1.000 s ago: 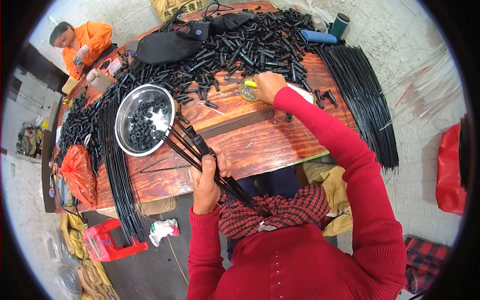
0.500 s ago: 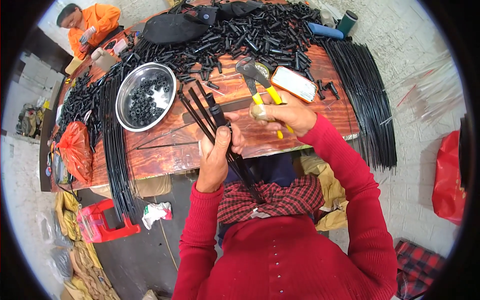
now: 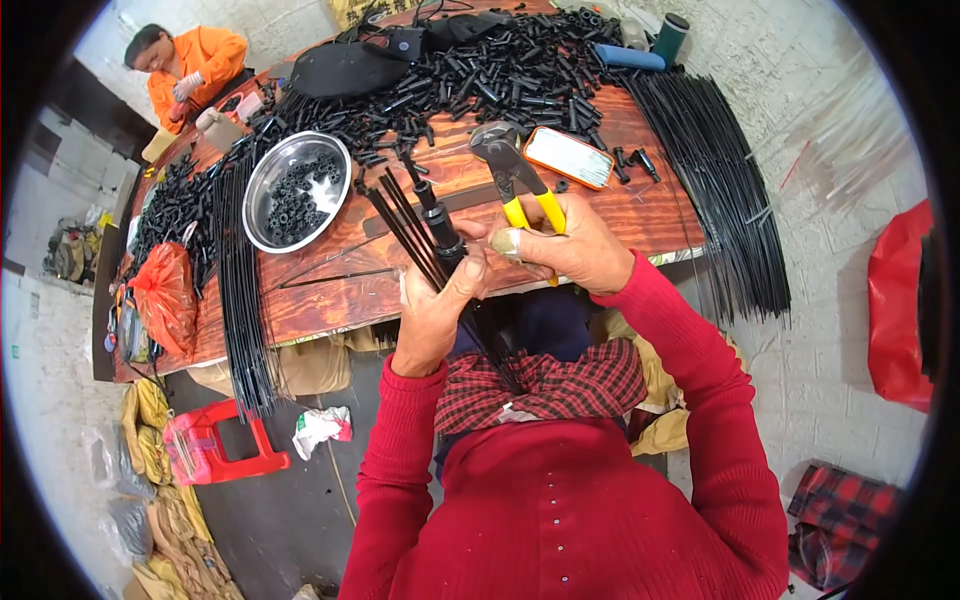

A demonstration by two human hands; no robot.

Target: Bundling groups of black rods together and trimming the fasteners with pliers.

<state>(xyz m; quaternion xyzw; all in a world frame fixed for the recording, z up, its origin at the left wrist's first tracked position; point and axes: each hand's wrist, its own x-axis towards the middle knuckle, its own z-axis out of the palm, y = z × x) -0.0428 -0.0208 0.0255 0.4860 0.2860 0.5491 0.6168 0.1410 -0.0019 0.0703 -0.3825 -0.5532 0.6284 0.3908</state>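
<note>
- Table [image 3: 640, 215]: wooden top, with a big heap of loose black fittings [image 3: 480, 70] along its far side. We judge most of the work is left.
- Rod stacks [image 3: 715, 190]: long black rods lie over the right edge, and a second stack [image 3: 240, 280] hangs off the left. We see no finished pile, so we can't count what is done.
- Bowl [image 3: 262, 195]: steel, near the left side, about half full of small black ring parts [image 3: 300, 190].
- Red bag [image 3: 165, 300]: on the left corner, tied shut, contents hidden.
- Orange tin [image 3: 568, 157]: flat, closed, just behind the pliers.
- Left hand [image 3: 435, 315]: clenched on a bundle of rods [image 3: 405, 215] at the near table edge; one rod carries a fitting [image 3: 440, 225] on its end.
- Right hand [image 3: 570, 250]: wrapped round yellow-handled pliers [image 3: 515, 175], their head pointing away over the table, clear of the bundle.
</note>
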